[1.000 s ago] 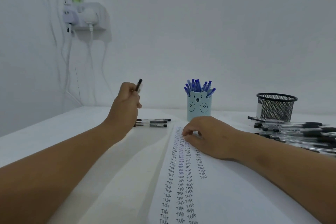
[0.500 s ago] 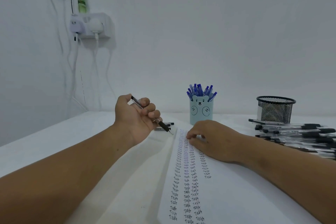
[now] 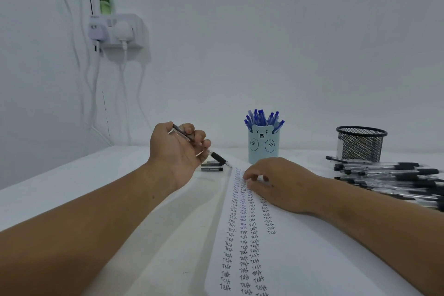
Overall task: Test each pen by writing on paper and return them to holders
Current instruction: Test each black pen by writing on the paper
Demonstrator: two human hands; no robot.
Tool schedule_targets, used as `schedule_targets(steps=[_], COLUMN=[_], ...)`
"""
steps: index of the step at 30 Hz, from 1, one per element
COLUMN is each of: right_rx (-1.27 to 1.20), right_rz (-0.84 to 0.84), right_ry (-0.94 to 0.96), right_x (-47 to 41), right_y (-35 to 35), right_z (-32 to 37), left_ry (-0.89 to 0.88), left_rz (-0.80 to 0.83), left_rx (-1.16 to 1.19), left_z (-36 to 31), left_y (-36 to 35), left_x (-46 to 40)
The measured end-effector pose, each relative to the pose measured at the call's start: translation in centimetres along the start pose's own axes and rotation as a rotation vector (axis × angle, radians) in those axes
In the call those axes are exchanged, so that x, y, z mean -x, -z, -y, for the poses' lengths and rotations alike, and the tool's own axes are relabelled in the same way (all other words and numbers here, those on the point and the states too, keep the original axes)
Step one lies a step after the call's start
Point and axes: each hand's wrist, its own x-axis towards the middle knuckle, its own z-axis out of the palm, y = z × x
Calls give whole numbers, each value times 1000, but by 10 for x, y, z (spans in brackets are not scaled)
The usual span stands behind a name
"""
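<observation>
My left hand [image 3: 179,149] grips a black pen [image 3: 217,157], tip pointing down to the right, just above the top left corner of the paper [image 3: 300,255]. Columns of the handwritten word "Test" run down the sheet. My right hand [image 3: 276,182] rests on the paper's upper part, fingers loosely curled over the writing. A light blue bear holder [image 3: 263,146] with several blue pens stands behind the paper. A black mesh holder [image 3: 360,143] stands at the right. In front of it lies a pile of black pens [image 3: 389,176].
Two black pens [image 3: 211,167] lie on the white table [image 3: 60,190] just beyond my left hand. On the wall at upper left hangs a socket shelf [image 3: 117,31] with plugs, cables and a green bottle.
My left hand turned the pen from pointing upward to tip down and lowered it toward the paper's top. The right hand stayed on the sheet.
</observation>
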Motion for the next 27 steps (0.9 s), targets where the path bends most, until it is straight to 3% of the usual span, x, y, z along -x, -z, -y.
schedule_targets(steps=[5,11,21,27], right_rx=[-66,71,134,156], right_rz=[-161,-395,-352,-314], right_ry=[-27,28,-23,-119], right_x=[5,4,5,5], right_y=[0,4,10,21], right_z=[6,17,22,16], left_ry=[-5,20,73,-21], left_rz=[-93,57,239,282], left_rx=[-101,-17,-74,-532], left_z=[3,7,13,8], left_y=[-7,-16,-20,-4], left_x=[1,10,16,11])
